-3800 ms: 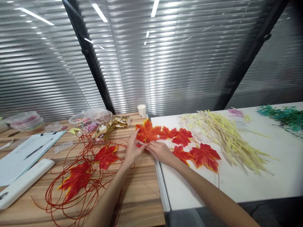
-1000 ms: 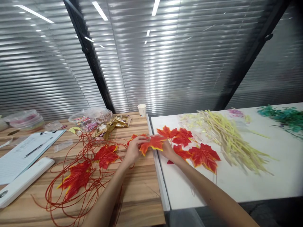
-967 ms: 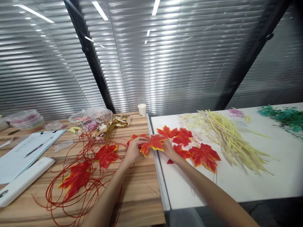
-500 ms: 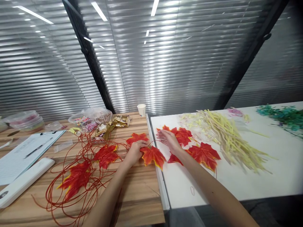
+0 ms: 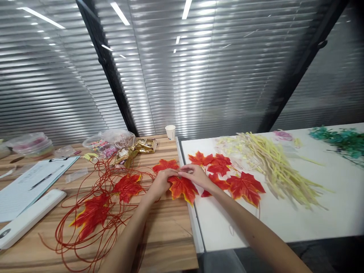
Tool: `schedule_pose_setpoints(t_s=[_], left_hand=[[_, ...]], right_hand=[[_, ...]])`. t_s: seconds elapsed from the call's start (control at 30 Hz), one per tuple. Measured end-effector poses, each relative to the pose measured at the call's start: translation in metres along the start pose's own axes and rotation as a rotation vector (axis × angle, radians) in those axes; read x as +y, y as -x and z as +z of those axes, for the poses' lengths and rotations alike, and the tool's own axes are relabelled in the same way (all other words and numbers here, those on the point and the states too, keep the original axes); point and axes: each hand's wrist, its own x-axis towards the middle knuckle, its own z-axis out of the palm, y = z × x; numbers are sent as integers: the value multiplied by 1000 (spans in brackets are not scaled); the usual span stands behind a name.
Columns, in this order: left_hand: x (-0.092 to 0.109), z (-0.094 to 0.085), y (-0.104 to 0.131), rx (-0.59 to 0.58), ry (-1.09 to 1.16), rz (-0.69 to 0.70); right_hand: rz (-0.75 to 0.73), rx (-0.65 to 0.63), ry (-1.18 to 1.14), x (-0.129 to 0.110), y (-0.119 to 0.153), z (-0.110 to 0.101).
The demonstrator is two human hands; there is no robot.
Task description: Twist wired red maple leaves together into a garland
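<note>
My left hand is closed in a pinch on the thin red cord that links the artificial maple leaves; the pinched bit is hidden by the fingers. My right hand meets it fingertip to fingertip, its thumb and forefinger closed at the same spot. Just below the fingers hangs a red-orange maple leaf across the gap between the tables, and another maple leaf lies behind my left hand. Right of my hands, several leaves, including a large red leaf, rest on the white table.
Loops of red cord with leaves spread over the wooden table. Left are a clipboard, a white device and plastic tubs. A paper cup stands behind; yellow strips and green sprigs lie right.
My right hand has moved left from over the white table to my left hand, and its spread fingers have closed. My left hand has hardly moved.
</note>
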Motion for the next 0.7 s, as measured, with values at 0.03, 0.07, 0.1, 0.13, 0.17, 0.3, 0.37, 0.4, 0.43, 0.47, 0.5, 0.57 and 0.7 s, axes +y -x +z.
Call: schedule_pose_setpoints(t_s=[0.03, 0.07, 0.1, 0.13, 0.17, 0.3, 0.37, 0.4, 0.43, 0.47, 0.5, 0.57, 0.7], left_hand=[[0, -1, 0, 4, 3, -3], [1, -1, 0, 12, 4, -5], [1, -2, 0, 23, 4, -8], [1, -2, 0, 34, 4, -9], [0, -2, 0, 42, 2, -9], [-5, -1, 1, 41, -46, 7], [-8, -1, 3, 45, -109, -5], [-9, -2, 3, 49, -148, -15], [-10, -2, 4, 53, -187, -24], [-11, -3, 5, 53, -222, -34], [-11, -4, 5, 52, -251, -44], [-11, -5, 6, 48, -291, -64], [-11, -7, 7, 59, -325, -95]], right_hand=[[-25, -4, 43, -1, 1, 0], [-49, -7, 88, -2, 1, 0], [-69, -14, 133, -3, 2, 0], [-85, -20, 176, -4, 2, 0], [-96, -25, 216, -4, 2, 0], [-115, -41, 314, -4, 3, 2], [-125, -60, 333, -3, 3, 3], [-131, -68, 340, -2, 3, 3], [-136, -75, 346, -2, 3, 3], [-143, -82, 353, -1, 3, 3], [-151, -88, 360, -1, 3, 3], [-168, -102, 366, -1, 3, 2], [-181, -111, 370, 0, 3, 2]])
